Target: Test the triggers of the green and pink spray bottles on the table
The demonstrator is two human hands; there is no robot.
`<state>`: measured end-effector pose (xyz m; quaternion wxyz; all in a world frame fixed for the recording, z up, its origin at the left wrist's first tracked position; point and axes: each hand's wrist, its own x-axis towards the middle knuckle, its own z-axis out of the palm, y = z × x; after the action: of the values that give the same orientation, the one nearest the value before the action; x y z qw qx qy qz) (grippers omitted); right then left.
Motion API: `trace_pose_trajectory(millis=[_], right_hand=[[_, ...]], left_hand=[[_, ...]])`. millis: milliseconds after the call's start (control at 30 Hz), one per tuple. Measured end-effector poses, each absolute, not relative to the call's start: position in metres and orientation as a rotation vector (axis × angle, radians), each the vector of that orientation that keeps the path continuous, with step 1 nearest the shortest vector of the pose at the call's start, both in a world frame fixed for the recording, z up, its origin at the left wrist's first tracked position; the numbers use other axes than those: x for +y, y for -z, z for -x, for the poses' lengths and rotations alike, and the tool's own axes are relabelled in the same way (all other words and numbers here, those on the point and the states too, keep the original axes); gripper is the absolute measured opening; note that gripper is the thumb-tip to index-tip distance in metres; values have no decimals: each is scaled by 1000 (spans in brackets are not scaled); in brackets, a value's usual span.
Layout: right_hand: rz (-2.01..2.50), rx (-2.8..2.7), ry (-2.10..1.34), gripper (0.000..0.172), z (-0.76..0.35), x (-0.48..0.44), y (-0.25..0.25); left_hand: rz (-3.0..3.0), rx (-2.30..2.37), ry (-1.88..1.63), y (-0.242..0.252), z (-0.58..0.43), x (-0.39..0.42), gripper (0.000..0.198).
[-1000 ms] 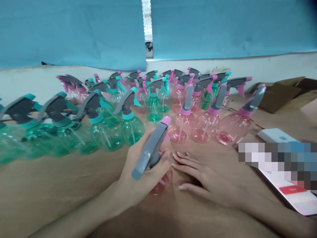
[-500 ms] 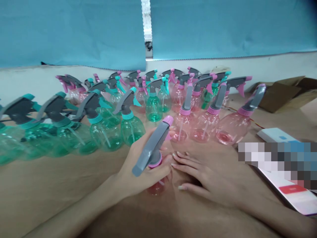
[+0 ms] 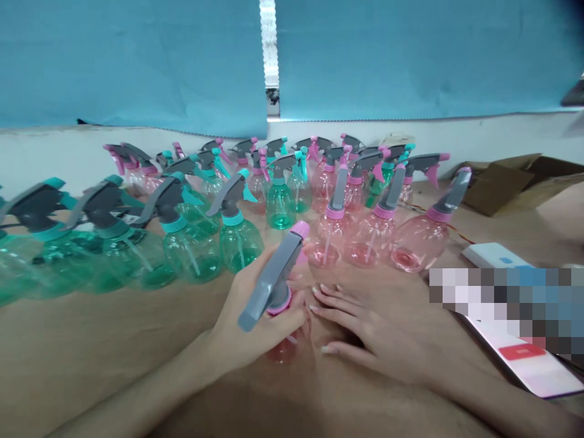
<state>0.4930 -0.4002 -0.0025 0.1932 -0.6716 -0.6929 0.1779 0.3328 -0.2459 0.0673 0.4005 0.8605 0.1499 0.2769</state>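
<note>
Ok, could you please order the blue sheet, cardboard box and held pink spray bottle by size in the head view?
Blue sheet largest; cardboard box and pink spray bottle look alike, nearness making them unsure.

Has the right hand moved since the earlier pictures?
No: the right hand keeps its place against the standing pink spray bottle ahead; only the view shifted.

From where I'm steering, spray bottles (image 3: 237, 243) stand in rows on the tabletop (image 3: 91, 340) across the middle of the frame, one batch to the left and another to the right, meeting toward the back. In front of them at bottom centre, my left hand (image 3: 246, 310) grips a held spray bottle (image 3: 274, 286), with my right hand (image 3: 369, 322) just beside it. At right lies a flat box (image 3: 495, 255), with cardboard (image 3: 499, 188) behind it. A wall (image 3: 55, 158) runs behind everything, below a hanging sheet (image 3: 132, 61) at the top of the frame.
</note>
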Motion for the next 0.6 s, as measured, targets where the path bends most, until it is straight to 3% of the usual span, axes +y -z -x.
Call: trace_pose_trajectory(millis=[233,600], right_hand=[[1884,-1940,-505,62,-492,-400,-2],[1898,-1944,-493,61,-493,-401,2]], left_hand=[[-2208,375,-727,-64,-330,-245,31],[-2183,355,-707,-71,-335,-246,41]])
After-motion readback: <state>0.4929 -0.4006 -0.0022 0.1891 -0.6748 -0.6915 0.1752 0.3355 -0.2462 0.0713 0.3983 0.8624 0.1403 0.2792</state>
